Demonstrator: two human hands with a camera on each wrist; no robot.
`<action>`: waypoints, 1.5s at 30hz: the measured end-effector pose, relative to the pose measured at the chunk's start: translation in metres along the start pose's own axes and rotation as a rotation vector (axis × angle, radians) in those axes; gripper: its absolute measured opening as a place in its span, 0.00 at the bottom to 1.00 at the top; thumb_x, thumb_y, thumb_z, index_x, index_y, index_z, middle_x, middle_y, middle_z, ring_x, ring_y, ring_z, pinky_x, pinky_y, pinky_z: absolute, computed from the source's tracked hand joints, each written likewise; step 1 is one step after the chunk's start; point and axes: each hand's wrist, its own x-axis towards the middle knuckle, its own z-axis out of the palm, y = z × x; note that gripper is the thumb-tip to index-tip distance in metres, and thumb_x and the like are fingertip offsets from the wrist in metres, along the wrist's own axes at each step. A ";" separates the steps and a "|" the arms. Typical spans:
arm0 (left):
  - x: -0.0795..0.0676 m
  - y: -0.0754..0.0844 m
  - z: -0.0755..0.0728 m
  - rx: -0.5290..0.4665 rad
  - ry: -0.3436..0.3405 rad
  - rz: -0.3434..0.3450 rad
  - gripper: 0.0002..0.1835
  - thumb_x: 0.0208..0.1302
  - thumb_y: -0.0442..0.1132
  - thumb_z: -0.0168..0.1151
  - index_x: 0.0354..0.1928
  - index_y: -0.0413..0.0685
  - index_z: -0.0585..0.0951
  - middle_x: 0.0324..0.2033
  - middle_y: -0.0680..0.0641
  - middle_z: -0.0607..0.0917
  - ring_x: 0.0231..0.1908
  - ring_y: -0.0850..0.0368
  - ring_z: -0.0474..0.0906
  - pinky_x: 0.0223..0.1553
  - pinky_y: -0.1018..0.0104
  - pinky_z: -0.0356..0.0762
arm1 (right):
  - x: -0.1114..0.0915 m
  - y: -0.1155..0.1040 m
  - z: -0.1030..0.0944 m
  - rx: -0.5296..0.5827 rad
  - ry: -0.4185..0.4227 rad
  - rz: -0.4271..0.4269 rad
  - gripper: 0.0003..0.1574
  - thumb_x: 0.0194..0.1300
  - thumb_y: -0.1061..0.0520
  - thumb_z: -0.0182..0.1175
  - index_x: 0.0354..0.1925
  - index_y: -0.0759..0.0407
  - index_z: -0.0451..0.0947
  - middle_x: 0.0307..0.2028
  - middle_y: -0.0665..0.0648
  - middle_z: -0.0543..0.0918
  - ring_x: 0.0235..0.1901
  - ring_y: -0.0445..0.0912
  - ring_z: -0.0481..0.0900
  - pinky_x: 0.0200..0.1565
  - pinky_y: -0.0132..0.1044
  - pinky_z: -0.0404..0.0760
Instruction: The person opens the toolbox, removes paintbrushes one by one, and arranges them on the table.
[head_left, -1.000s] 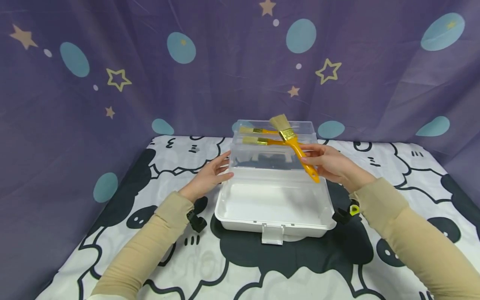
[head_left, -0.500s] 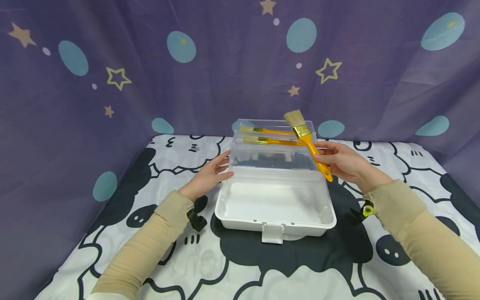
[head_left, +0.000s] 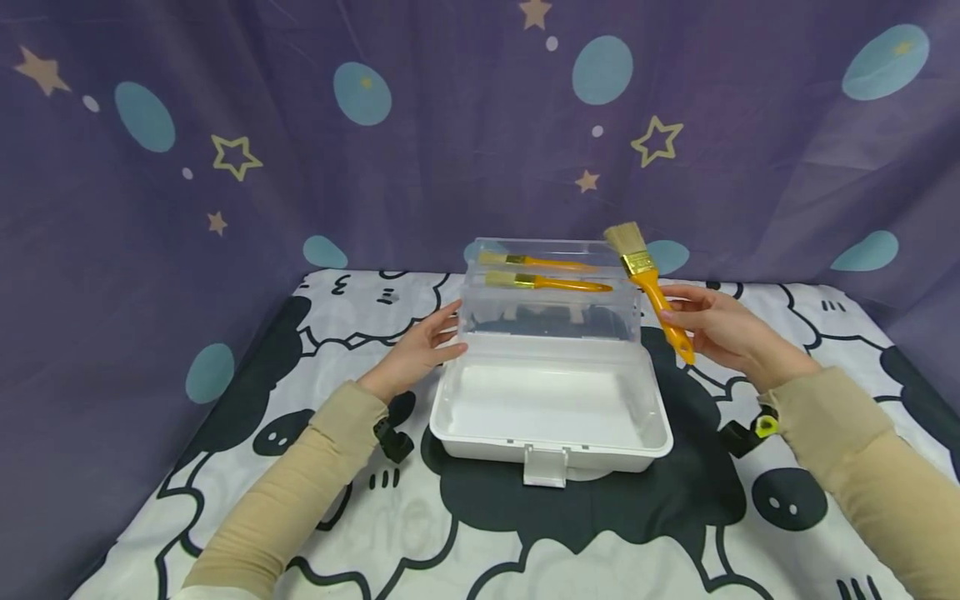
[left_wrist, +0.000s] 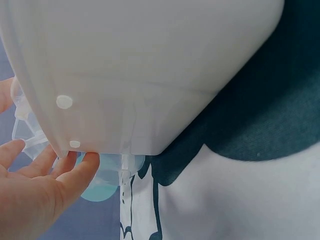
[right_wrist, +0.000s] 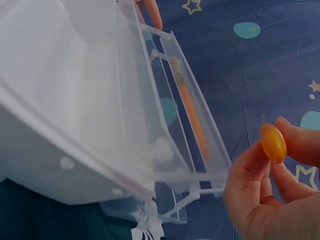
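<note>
The right hand pinches the orange handle of a brush between its thumb and fingers. This brush is beside the right far side of the white box; it is tilted, with pale bristles upward to the left and the handle end toward the near right. The left hand touches the left far side of the box; its fingers are rather straight and the thumb stands well apart, so its hold is wide. In the clear upper part of the box, a far brush and a nearer brush lie sideways, bristles to the left. A latch is at the near side. Under the box there is a black-and-white cloth.
</note>
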 end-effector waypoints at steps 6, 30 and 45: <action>-0.001 0.000 0.000 0.019 0.005 0.002 0.40 0.67 0.37 0.58 0.75 0.60 0.49 0.72 0.41 0.54 0.71 0.42 0.50 0.69 0.50 0.60 | -0.001 0.009 -0.012 0.036 0.025 0.029 0.15 0.69 0.56 0.55 0.51 0.40 0.65 0.45 0.45 0.69 0.41 0.39 0.71 0.44 0.30 0.77; 0.000 -0.001 0.001 0.020 0.005 0.017 0.40 0.67 0.36 0.58 0.75 0.59 0.49 0.72 0.41 0.54 0.71 0.42 0.51 0.70 0.50 0.60 | 0.003 0.068 -0.040 0.119 0.094 0.145 0.38 0.67 0.53 0.58 0.68 0.57 0.54 0.40 0.44 0.71 0.37 0.35 0.74 0.40 0.31 0.81; 0.000 -0.001 0.000 0.022 0.002 0.021 0.40 0.67 0.37 0.58 0.75 0.59 0.49 0.72 0.41 0.54 0.71 0.42 0.51 0.69 0.51 0.61 | 0.009 0.081 -0.026 -0.115 0.156 0.292 0.45 0.70 0.52 0.54 0.73 0.65 0.43 0.47 0.54 0.71 0.35 0.37 0.73 0.39 0.29 0.83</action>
